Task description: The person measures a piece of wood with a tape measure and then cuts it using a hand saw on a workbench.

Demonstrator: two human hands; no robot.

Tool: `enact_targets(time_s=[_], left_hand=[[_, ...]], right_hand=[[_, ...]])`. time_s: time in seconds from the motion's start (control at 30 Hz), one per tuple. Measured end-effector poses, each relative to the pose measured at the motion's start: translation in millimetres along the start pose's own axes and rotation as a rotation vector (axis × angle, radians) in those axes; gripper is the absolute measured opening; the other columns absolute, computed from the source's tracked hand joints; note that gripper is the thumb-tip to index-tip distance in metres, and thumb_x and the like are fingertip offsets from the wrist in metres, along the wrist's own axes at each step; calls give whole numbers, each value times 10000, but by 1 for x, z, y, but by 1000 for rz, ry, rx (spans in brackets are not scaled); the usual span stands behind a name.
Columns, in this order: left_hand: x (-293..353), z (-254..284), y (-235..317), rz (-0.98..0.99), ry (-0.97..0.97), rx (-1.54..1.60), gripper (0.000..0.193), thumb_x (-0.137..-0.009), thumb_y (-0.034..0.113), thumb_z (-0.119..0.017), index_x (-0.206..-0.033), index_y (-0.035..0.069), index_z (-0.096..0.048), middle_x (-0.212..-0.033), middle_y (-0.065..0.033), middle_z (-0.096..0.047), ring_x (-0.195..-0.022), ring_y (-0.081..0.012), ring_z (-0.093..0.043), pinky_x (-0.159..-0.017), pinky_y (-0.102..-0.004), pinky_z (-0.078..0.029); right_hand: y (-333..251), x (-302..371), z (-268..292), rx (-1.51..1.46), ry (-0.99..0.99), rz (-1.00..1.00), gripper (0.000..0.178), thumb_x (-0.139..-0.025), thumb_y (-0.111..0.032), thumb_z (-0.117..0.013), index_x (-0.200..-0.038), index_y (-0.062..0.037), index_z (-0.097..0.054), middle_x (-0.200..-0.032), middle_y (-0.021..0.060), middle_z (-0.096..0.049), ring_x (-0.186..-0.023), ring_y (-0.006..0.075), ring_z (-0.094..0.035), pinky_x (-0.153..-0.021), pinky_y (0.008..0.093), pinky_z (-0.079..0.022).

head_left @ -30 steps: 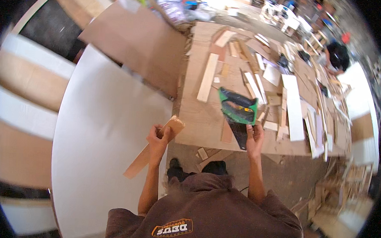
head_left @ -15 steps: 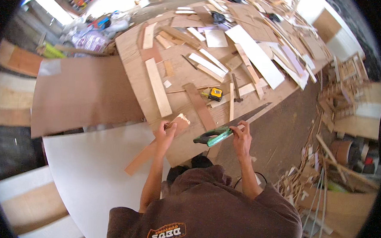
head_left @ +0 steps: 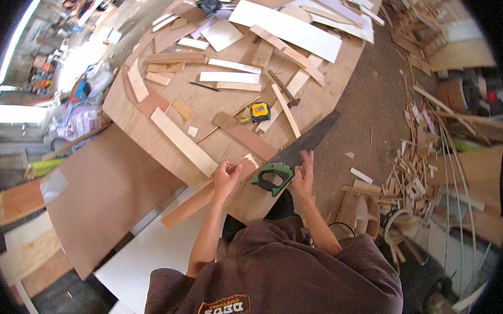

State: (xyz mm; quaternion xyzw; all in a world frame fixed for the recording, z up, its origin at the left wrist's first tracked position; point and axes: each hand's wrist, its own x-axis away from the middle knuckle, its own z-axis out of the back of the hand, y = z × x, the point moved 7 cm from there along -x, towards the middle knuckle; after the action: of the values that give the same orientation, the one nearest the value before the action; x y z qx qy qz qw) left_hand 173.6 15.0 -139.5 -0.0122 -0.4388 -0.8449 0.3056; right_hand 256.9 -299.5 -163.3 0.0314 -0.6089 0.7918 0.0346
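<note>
The left hand (head_left: 226, 177) is gripping one brown wooden strip (head_left: 187, 206) just left of the one handsaw (head_left: 292, 153), with fingers wrapping it near its chipped end. The right hand (head_left: 303, 177) is standing just right of the handsaw's handle, fingers extended and parted, seemingly holding nothing; the view is not showing whether they are touching it. The strip is probably handling as light and stiff; its chipped end is likely splintering, so its smooth middle is offering the safer hold. One tape measure (head_left: 260, 112), one hammer (head_left: 282, 86) and one pencil (head_left: 204, 86) are lying beyond the handsaw's handle on the bench (head_left: 140, 127).
</note>
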Motion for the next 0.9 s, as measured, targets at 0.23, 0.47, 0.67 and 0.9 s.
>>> enact_targets(time_s=[0.23,0.47,0.67,0.9], left_hand=[[-18,-19,-14,-73,-244,147,494,-833,449,-739,-1056,19,-644,-877,-140,-701,-900,-284,-661,-877,-402,-455],[-20,-18,-14,-238,-349,115,489,-837,468,-721,-1045,33,-643,-885,-150,-704,-895,-294,-664,-850,-430,-460],[-26,-4,-6,-383,-375,-5,507,-826,479,-752,-1004,17,-641,-839,-110,-679,-813,-212,-654,-750,-356,-504],[6,-37,16,-420,-552,-156,462,-851,513,-666,-1041,92,-646,-984,-158,-705,-1048,-335,-624,-975,-543,-344]], right_hand=[[39,83,-44,43,297,-562,799,-900,-243,-732,-1502,-20,-257,-1471,236,-404,-1276,330,-495,-1019,416,-451],[59,130,-49,198,384,-836,534,-819,-290,-807,-1203,36,-627,-1103,174,-682,-1027,291,-653,-856,419,-514],[44,117,-45,210,246,-931,299,-866,-138,-705,-1111,29,-664,-918,126,-712,-817,281,-692,-749,403,-540],[-18,139,16,-793,738,-478,239,-913,-29,-600,-974,-50,-370,-707,73,-527,-640,222,-588,-592,372,-517]])
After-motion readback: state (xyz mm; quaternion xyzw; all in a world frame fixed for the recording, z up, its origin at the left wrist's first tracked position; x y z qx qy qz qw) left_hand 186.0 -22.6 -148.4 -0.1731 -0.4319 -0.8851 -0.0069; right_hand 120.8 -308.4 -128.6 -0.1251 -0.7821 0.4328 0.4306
